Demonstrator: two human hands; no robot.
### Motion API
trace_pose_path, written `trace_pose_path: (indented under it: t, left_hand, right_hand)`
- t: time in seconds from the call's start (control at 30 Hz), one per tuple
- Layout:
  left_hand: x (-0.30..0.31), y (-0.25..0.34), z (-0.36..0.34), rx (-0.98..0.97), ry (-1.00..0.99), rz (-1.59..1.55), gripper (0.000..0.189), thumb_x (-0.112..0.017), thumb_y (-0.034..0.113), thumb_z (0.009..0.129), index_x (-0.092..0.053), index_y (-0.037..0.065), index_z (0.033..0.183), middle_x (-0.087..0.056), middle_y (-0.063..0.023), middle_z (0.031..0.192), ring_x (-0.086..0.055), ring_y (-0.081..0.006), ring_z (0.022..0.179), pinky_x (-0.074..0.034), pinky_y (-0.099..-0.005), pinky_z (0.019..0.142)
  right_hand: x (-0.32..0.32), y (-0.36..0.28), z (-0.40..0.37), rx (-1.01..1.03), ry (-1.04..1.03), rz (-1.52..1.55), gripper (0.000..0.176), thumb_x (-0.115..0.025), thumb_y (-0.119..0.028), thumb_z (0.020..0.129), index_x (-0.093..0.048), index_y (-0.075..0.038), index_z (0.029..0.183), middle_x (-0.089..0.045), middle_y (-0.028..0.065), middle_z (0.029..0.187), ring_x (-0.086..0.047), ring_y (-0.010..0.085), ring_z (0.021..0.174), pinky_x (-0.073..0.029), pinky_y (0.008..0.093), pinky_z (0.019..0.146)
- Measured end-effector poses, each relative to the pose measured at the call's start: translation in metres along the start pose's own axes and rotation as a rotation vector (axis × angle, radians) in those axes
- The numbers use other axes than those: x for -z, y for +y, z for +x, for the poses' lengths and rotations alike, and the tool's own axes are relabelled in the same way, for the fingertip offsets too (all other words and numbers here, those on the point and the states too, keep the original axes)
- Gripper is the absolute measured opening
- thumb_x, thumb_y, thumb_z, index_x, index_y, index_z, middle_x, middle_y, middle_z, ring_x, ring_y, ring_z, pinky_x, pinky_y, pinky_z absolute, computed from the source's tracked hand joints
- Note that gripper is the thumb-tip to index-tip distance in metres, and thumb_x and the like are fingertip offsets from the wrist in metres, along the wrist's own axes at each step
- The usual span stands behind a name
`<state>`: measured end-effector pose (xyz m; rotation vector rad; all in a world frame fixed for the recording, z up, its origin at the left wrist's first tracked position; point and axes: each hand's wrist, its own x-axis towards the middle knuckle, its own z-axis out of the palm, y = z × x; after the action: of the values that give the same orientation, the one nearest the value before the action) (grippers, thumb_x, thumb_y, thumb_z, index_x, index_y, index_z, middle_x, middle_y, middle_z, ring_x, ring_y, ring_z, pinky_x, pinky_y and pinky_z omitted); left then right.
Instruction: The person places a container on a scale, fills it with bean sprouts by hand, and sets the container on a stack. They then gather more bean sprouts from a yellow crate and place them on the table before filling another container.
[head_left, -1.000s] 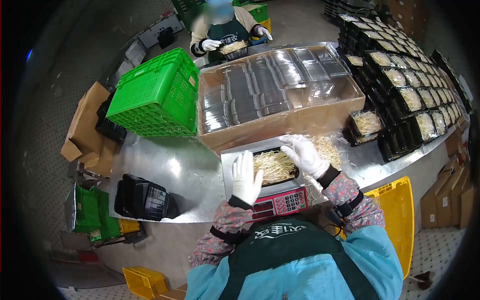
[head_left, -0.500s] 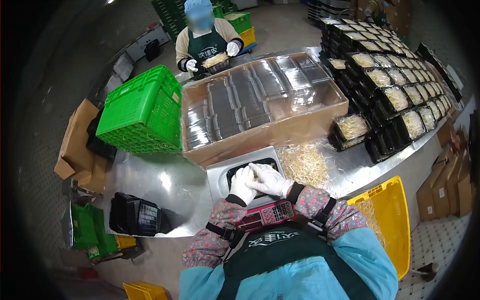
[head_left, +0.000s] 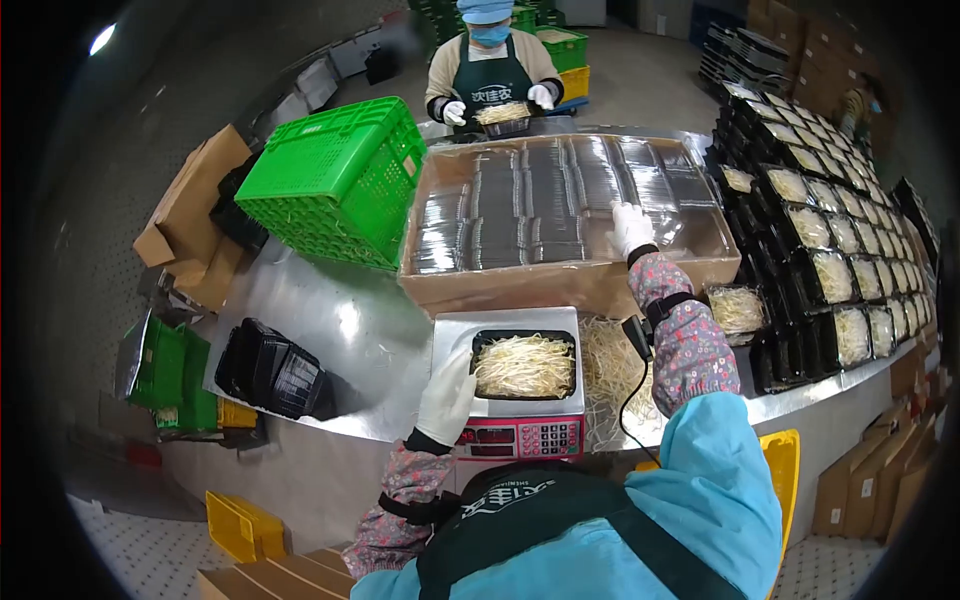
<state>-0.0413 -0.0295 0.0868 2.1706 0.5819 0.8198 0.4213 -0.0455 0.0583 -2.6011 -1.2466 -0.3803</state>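
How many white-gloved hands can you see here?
4: left hand beside the filled tray, right hand over the big carton, and the co-worker's two hands around another tray. Others may be hidden.

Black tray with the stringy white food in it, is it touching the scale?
Touching. The head view shows the black tray sitting flat on the metal plate on top of the scale.

Glossy metal table (head_left: 345, 320), seemingly smooth; matt cardboard box (head_left: 570, 292).
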Motion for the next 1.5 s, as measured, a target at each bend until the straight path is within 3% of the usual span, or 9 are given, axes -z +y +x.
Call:
trace_pose_path:
  t: [0.27,0.53,0.6,0.87,1.03,1.17,1.2,1.3,1.5]
  left_hand:
    - [0.021,-0.012,-0.038,0.151,0.207,-0.041,0.031,-0.056,0.007,0.095,-0.06,-0.005,0.123,-0.061,-0.0194,0.127,-0.057,-0.0277,0.12,-0.042,-0.0347,0.104]
    - [0.023,-0.023,-0.031,0.228,0.28,-0.204,0.032,-0.055,0.008,0.098,-0.057,-0.005,0.127,-0.061,-0.0144,0.126,-0.06,-0.0198,0.114,-0.046,-0.0306,0.099]
    - [0.028,-0.027,-0.026,0.297,0.298,-0.33,0.035,-0.056,0.013,0.099,-0.055,-0.003,0.131,-0.061,-0.0128,0.126,-0.061,-0.0178,0.11,-0.049,-0.0297,0.093]
    - [0.028,0.01,0.015,0.347,0.224,-0.973,0.054,-0.059,0.02,0.098,-0.04,-0.001,0.144,-0.063,-0.0157,0.12,-0.066,-0.0193,0.096,-0.055,-0.0267,0.071]
    - [0.009,0.021,0.025,0.417,-0.077,-0.755,0.045,-0.057,0.008,0.095,-0.047,-0.003,0.137,-0.067,-0.0087,0.094,-0.065,-0.0119,0.076,-0.052,-0.0221,0.064]
    - [-0.008,0.004,0.011,0.392,-0.176,-0.376,0.036,-0.06,0.002,0.092,-0.058,0.002,0.128,-0.064,-0.0017,0.087,-0.057,-0.0052,0.07,-0.047,-0.0196,0.066]
    - [-0.028,-0.033,0.006,0.216,-0.121,-0.278,0.033,-0.063,0.009,0.091,-0.06,0.008,0.124,-0.067,-0.0068,0.086,-0.062,-0.0168,0.067,-0.049,-0.0286,0.064]
    - [-0.036,-0.059,0.037,0.083,-0.016,0.135,0.032,-0.065,0.011,0.089,-0.063,0.008,0.121,-0.062,-0.0044,0.092,-0.058,-0.0151,0.085,-0.049,-0.0284,0.077]
    - [-0.063,-0.153,0.043,0.098,0.105,0.084,0.025,-0.062,0.019,0.092,-0.069,0.002,0.11,-0.068,-0.0143,0.106,-0.061,-0.0275,0.103,-0.047,-0.0357,0.093]
  right_hand:
    - [-0.023,0.017,0.012,0.197,0.055,-0.144,0.011,-0.06,-0.014,0.082,-0.07,-0.009,0.08,-0.068,0.0139,0.085,-0.069,0.0307,0.083,-0.056,0.0438,0.071]
    - [0.043,0.046,-0.003,0.151,0.513,0.35,0.017,-0.068,-0.02,0.087,-0.069,-0.014,0.103,-0.069,0.0135,0.096,-0.066,0.033,0.087,-0.053,0.0417,0.076]
    - [0.083,0.043,-0.014,0.142,0.568,0.729,0.019,-0.066,-0.012,0.091,-0.066,-0.007,0.11,-0.068,0.0081,0.093,-0.066,0.0182,0.081,-0.052,0.0312,0.074]
    - [0.167,-0.045,-0.155,0.163,-0.235,1.585,0.057,-0.064,-0.004,0.091,-0.04,-0.003,0.142,-0.062,0.003,0.098,-0.059,0.0075,0.077,-0.05,0.019,0.066]
    - [0.145,-0.074,-0.216,0.101,-0.612,1.618,0.074,-0.062,0.001,0.09,-0.026,-0.011,0.153,-0.057,0.0034,0.1,-0.055,0.0068,0.076,-0.049,0.0207,0.069]
    - [0.081,-0.07,-0.243,0.062,-0.376,1.174,0.057,-0.062,-0.009,0.093,-0.039,-0.011,0.145,-0.064,0.0052,0.085,-0.058,0.0141,0.064,-0.049,0.028,0.064]
    - [0.064,-0.07,-0.247,0.043,-0.311,1.037,0.051,-0.061,-0.013,0.094,-0.044,-0.011,0.142,-0.066,0.0073,0.08,-0.06,0.0182,0.061,-0.049,0.0313,0.062]
    - [0.019,-0.088,-0.233,0.082,0.009,0.781,0.035,-0.058,-0.03,0.096,-0.055,-0.012,0.126,-0.066,0.0203,0.076,-0.066,0.0384,0.069,-0.05,0.0442,0.061]
    - [0.009,-0.113,-0.212,-0.085,-0.143,0.511,0.029,-0.058,-0.033,0.095,-0.063,-0.01,0.112,-0.07,0.0183,0.09,-0.067,0.0357,0.086,-0.052,0.0438,0.075]
